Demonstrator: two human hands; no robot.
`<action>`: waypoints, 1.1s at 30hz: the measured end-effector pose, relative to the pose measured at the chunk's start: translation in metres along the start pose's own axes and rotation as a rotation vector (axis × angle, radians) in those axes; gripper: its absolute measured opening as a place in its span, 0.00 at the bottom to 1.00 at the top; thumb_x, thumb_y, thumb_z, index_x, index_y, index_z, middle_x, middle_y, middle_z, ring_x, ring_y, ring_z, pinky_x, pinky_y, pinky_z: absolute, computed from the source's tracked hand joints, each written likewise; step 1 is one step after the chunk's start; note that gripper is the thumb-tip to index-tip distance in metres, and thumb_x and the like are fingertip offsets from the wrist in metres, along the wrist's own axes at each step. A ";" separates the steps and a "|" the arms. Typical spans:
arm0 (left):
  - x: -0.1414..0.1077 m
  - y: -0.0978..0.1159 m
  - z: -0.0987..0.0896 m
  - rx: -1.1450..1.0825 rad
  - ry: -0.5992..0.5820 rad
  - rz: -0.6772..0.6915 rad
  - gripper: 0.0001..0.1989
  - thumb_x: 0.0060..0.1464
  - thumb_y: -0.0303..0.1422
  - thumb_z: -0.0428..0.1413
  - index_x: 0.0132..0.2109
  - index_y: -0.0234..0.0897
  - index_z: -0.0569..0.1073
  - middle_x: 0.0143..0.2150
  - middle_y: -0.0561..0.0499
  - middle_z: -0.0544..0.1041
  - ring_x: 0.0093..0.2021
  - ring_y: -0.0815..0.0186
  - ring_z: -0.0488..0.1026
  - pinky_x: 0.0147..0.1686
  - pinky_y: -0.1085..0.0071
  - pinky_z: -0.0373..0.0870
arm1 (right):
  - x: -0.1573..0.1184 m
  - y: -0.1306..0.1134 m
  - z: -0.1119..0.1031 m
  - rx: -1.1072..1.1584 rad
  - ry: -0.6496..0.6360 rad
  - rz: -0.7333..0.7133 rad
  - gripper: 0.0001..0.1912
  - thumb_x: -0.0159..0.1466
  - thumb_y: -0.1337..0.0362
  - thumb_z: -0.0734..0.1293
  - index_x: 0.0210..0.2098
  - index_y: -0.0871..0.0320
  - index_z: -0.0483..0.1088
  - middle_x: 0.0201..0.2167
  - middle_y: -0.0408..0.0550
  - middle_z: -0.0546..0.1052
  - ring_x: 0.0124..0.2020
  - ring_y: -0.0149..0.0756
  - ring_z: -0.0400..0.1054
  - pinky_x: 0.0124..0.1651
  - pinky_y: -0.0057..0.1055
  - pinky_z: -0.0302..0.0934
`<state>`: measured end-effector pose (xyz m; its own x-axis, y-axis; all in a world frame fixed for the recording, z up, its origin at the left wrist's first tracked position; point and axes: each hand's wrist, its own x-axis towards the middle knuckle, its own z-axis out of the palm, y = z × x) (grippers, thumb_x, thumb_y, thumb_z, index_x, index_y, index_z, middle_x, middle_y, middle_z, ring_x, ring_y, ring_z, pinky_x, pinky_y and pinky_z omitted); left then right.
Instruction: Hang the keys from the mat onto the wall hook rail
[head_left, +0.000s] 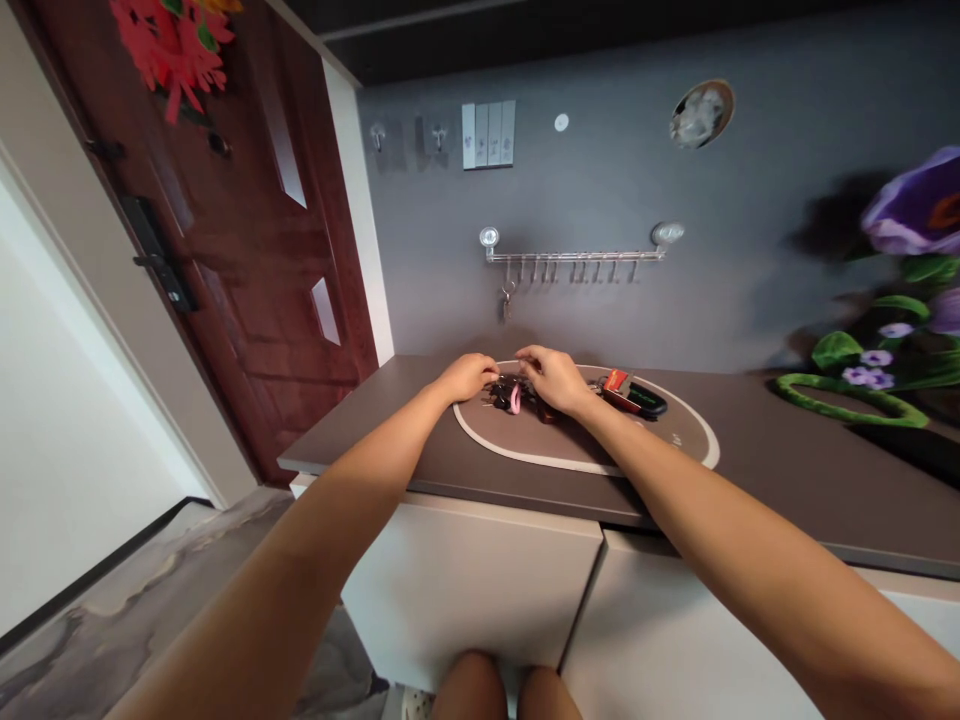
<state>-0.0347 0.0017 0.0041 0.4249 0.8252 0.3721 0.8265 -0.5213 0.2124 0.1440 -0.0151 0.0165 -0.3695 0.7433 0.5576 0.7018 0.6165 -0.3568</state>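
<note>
A bunch of dark keys [504,396] with a pink loop [515,400] lies near the left end of an oval brown mat [540,448] with a pale rim. My left hand [472,376] is at the left edge of the bunch, its fingertips pinched on the keys. Just right of them is my right hand [556,378], fingers bent and slightly apart, over part of the bunch. To its right on the mat lie a red card-like item [618,384] and a black oblong case [648,400].
On the wall, a rail with several hooks [574,257] carries a hanging key [506,303] at its left. A green-stemmed artificial flower [847,395] stands at right on the dark countertop [765,480]. A reddish-brown door [255,260] is at left, with white cabinet doors [480,580] below.
</note>
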 end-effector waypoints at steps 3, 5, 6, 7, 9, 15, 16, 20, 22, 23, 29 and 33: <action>0.000 0.002 0.000 -0.015 -0.020 -0.004 0.11 0.53 0.32 0.47 0.38 0.36 0.74 0.39 0.49 0.75 0.39 0.66 0.68 0.40 0.74 0.61 | 0.003 0.002 0.003 -0.088 -0.023 -0.045 0.13 0.60 0.67 0.57 0.41 0.59 0.70 0.38 0.50 0.75 0.40 0.36 0.67 0.44 0.28 0.57; 0.000 0.002 0.000 -0.026 -0.024 -0.005 0.11 0.53 0.31 0.47 0.38 0.35 0.74 0.38 0.49 0.75 0.38 0.67 0.68 0.40 0.74 0.61 | 0.004 0.003 0.005 -0.137 -0.029 -0.070 0.13 0.60 0.68 0.56 0.41 0.59 0.70 0.40 0.51 0.74 0.41 0.37 0.67 0.44 0.29 0.56; 0.000 0.003 0.000 -0.031 -0.022 -0.008 0.11 0.53 0.31 0.47 0.37 0.35 0.74 0.37 0.50 0.75 0.38 0.67 0.68 0.39 0.74 0.61 | 0.005 0.002 0.006 -0.155 -0.032 -0.075 0.14 0.60 0.68 0.56 0.41 0.59 0.70 0.40 0.51 0.74 0.41 0.37 0.66 0.43 0.28 0.56; 0.000 0.003 0.000 -0.034 -0.020 -0.013 0.11 0.53 0.31 0.47 0.36 0.35 0.74 0.36 0.50 0.75 0.37 0.67 0.68 0.39 0.74 0.61 | 0.006 0.002 0.006 -0.167 -0.037 -0.076 0.14 0.60 0.68 0.56 0.41 0.59 0.70 0.41 0.51 0.74 0.42 0.37 0.66 0.44 0.28 0.56; 0.000 0.003 0.001 -0.043 -0.014 -0.024 0.11 0.53 0.31 0.47 0.35 0.35 0.74 0.35 0.50 0.75 0.35 0.68 0.68 0.38 0.74 0.61 | 0.007 0.000 0.007 -0.176 -0.049 -0.069 0.14 0.60 0.68 0.57 0.41 0.58 0.70 0.41 0.51 0.73 0.42 0.37 0.66 0.44 0.28 0.56; 0.001 0.003 0.000 -0.110 0.028 -0.055 0.10 0.51 0.30 0.48 0.33 0.33 0.73 0.31 0.51 0.74 0.32 0.69 0.67 0.35 0.74 0.61 | 0.008 -0.002 0.007 -0.111 -0.069 -0.042 0.13 0.59 0.69 0.58 0.39 0.59 0.71 0.40 0.52 0.74 0.42 0.38 0.66 0.45 0.30 0.55; 0.001 0.003 0.000 -0.134 0.038 -0.070 0.10 0.51 0.30 0.48 0.33 0.33 0.73 0.30 0.51 0.74 0.31 0.69 0.67 0.34 0.74 0.61 | 0.008 -0.002 0.007 -0.108 -0.071 -0.041 0.12 0.59 0.69 0.58 0.39 0.59 0.71 0.40 0.52 0.74 0.42 0.38 0.66 0.45 0.29 0.55; 0.002 0.002 0.001 -0.306 0.090 -0.168 0.08 0.51 0.31 0.49 0.33 0.32 0.72 0.27 0.53 0.72 0.27 0.71 0.65 0.33 0.74 0.63 | 0.008 -0.001 0.008 -0.163 -0.077 -0.051 0.13 0.59 0.69 0.57 0.40 0.59 0.71 0.40 0.52 0.74 0.41 0.37 0.66 0.43 0.29 0.55; 0.003 0.001 0.003 -0.458 0.108 -0.218 0.07 0.51 0.30 0.50 0.33 0.31 0.70 0.25 0.53 0.71 0.26 0.73 0.65 0.33 0.73 0.64 | 0.008 -0.002 0.007 -0.179 -0.071 -0.053 0.14 0.60 0.68 0.57 0.40 0.59 0.71 0.40 0.52 0.74 0.41 0.37 0.66 0.42 0.29 0.55; 0.004 0.001 0.003 -0.550 0.110 -0.245 0.06 0.52 0.29 0.49 0.33 0.31 0.70 0.25 0.53 0.70 0.26 0.74 0.65 0.33 0.73 0.65 | 0.008 -0.001 0.007 -0.177 -0.067 -0.052 0.14 0.60 0.68 0.57 0.40 0.59 0.71 0.40 0.52 0.74 0.41 0.37 0.66 0.42 0.28 0.55; 0.004 0.007 -0.001 -0.963 0.102 -0.388 0.04 0.55 0.26 0.48 0.33 0.30 0.66 0.26 0.51 0.71 0.26 0.76 0.69 0.38 0.69 0.69 | 0.008 0.000 0.008 -0.177 -0.072 -0.057 0.14 0.60 0.67 0.57 0.41 0.58 0.70 0.40 0.51 0.74 0.41 0.35 0.67 0.42 0.27 0.55; 0.004 0.010 -0.005 -1.086 0.133 -0.419 0.03 0.53 0.26 0.51 0.32 0.30 0.66 0.25 0.50 0.72 0.27 0.74 0.71 0.41 0.66 0.69 | 0.007 -0.001 0.007 -0.207 -0.082 -0.070 0.14 0.60 0.68 0.56 0.42 0.59 0.69 0.40 0.50 0.74 0.41 0.34 0.67 0.42 0.26 0.55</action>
<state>-0.0264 -0.0018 0.0120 0.0990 0.9808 0.1680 0.1153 -0.1790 0.9771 0.1363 -0.0086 0.0153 -0.4639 0.7245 0.5098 0.7797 0.6071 -0.1533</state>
